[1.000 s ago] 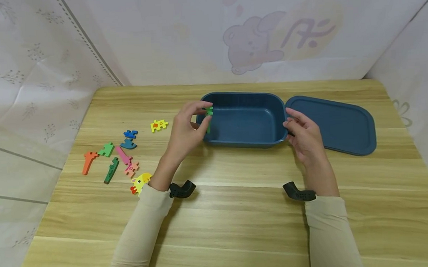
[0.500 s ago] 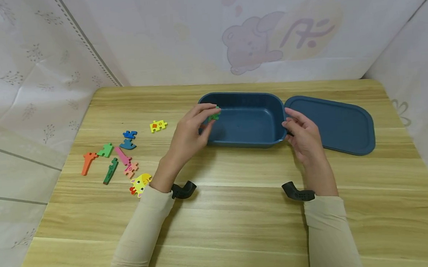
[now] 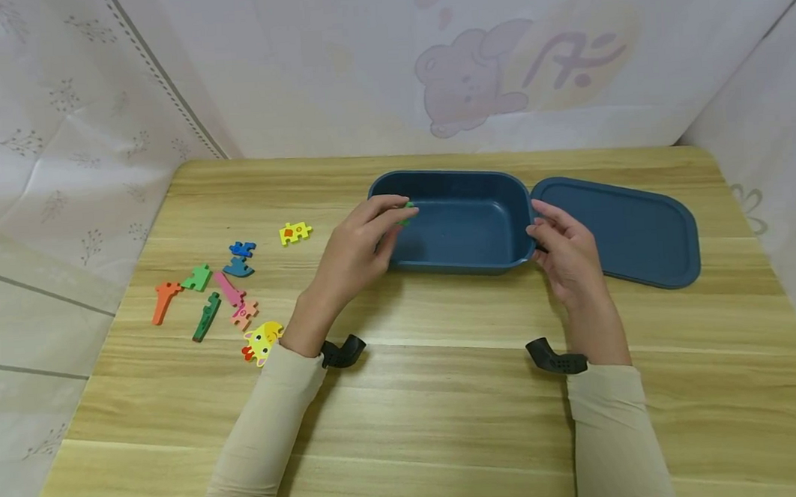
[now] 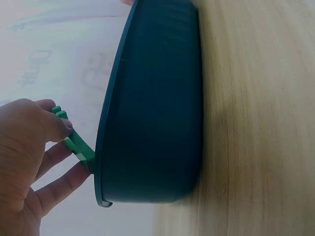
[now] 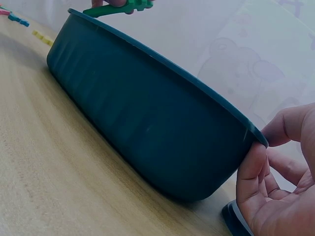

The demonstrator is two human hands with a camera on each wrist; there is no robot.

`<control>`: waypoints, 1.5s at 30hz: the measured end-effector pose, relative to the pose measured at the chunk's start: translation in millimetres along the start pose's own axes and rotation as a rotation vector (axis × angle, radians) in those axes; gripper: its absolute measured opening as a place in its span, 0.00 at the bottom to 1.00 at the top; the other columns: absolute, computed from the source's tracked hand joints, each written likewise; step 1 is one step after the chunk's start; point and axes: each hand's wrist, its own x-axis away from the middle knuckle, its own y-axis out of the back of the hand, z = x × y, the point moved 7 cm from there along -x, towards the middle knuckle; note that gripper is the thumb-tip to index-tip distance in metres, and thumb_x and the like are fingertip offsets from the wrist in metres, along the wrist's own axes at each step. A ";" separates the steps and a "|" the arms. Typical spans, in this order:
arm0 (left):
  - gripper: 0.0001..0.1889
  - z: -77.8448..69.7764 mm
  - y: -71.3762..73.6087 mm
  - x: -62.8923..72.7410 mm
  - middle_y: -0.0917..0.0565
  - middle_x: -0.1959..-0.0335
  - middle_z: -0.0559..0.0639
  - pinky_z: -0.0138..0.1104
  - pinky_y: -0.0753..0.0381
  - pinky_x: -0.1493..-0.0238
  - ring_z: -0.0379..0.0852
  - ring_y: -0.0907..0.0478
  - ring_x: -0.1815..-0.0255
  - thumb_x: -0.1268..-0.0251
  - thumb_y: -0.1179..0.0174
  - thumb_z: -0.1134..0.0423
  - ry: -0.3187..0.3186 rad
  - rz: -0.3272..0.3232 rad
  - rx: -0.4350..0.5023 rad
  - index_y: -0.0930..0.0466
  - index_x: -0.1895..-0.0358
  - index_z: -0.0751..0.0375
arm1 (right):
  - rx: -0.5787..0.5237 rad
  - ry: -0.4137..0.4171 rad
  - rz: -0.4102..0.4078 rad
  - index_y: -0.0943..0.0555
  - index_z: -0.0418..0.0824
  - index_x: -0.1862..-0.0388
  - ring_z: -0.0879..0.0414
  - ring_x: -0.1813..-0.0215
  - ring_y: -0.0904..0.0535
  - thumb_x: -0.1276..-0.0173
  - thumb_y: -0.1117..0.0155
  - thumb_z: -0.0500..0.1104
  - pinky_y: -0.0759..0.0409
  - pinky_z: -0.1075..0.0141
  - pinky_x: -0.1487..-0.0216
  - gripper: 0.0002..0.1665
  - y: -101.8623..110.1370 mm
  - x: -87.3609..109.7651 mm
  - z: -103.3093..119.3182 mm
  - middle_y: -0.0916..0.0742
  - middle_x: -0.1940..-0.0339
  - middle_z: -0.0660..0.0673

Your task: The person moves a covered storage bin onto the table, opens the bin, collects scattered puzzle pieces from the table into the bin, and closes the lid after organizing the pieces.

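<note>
My left hand (image 3: 357,247) pinches a green puzzle piece (image 4: 78,142) between thumb and fingers, over the left end of a dark blue plastic box (image 3: 461,234). In the head view the fingers hide most of that piece; in the right wrist view the green piece (image 5: 120,8) shows just above the box rim. My right hand (image 3: 567,251) grips the rim at the box's right end, thumb and fingers on either side of it, as the right wrist view shows. The box stands upright and no lid covers it.
A dark blue lid (image 3: 623,233) lies flat right of the box. Several puzzle pieces are spread at the left: a yellow piece (image 3: 295,233), an orange piece (image 3: 165,300), a dark green piece (image 3: 206,317), a giraffe-head piece (image 3: 262,342). Walls stand behind the wooden table (image 3: 447,411).
My left hand has moved a little to the right with the green puzzle piece, from the box's left rim to over its inside. My right hand stays at the rim.
</note>
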 end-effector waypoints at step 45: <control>0.18 63.6 42.4 21.3 0.16 0.38 0.56 0.50 0.14 0.48 0.57 0.16 0.43 0.20 0.40 0.61 0.371 0.020 -0.037 0.17 0.32 0.54 | -0.002 -0.006 0.013 0.31 0.45 0.18 0.62 0.57 0.26 0.22 0.35 0.40 0.22 0.73 0.67 0.35 0.5 0.7 -0.7 0.25 0.48 0.52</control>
